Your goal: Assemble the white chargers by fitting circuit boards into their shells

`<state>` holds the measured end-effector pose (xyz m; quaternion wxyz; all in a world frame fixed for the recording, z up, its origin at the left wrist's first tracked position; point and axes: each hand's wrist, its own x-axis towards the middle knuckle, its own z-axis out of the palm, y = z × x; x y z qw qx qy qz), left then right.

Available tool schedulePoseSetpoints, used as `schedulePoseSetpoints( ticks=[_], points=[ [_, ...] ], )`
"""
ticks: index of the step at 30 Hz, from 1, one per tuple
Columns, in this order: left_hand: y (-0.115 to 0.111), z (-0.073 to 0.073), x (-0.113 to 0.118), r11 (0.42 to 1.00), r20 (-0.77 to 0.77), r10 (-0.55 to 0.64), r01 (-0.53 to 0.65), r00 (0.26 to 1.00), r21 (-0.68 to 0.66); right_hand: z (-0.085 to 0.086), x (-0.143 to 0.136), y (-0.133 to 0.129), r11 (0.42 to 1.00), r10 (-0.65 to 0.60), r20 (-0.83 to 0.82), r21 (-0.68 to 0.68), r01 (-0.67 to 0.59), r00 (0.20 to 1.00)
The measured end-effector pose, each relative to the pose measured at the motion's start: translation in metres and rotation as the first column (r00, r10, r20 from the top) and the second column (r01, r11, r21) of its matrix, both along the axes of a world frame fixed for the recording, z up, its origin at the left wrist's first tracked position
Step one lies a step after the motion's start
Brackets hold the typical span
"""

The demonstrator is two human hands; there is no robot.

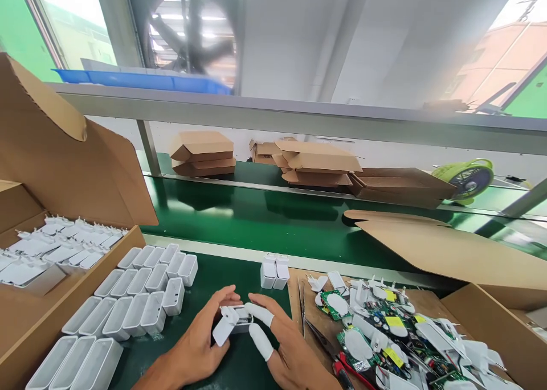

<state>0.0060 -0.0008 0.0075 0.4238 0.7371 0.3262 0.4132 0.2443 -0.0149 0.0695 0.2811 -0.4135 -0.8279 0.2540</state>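
Note:
My left hand grips a small white plastic charger case between thumb and fingers. A flat white piece stands tilted at the case's left end, and the inside is too small to make out. My right hand wears white finger cots on thumb and index finger, which pinch the right end of the case. Left of the hands, several open white cases stand in rows. Two white units stand upright just beyond the hands. To the right lies a heap of circuit boards and white plug parts.
Tweezers and red-handled pliers lie beside the heap. An open carton on the left holds rows of white parts; another carton stands at right. Flattened cardboard boxes and a green fan sit at the back.

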Motion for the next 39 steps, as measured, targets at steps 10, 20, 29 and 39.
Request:
schedulePoseSetpoints(
  ticks=[10,20,29,39],
  points=[
    [0.008,0.031,-0.012,0.972,0.265,0.001,0.061,0.964,-0.226,-0.026,-0.013,0.008,0.957,0.036,0.076,0.285,-0.057,0.996],
    [0.020,0.055,0.024,0.916,-0.059,0.387,-0.391,0.920,-0.090,-0.046,-0.007,0.006,0.905,-0.084,0.309,0.423,-0.057,0.947],
    [0.027,0.060,0.044,0.894,-0.096,0.447,-0.448,0.889,0.014,-0.021,-0.013,0.009,0.917,-0.057,0.443,0.377,-0.128,0.895],
    [0.009,0.045,0.002,0.884,0.049,0.467,-0.467,0.883,0.000,-0.013,-0.015,0.020,0.889,-0.049,0.173,0.456,-0.035,0.984]
  ],
)
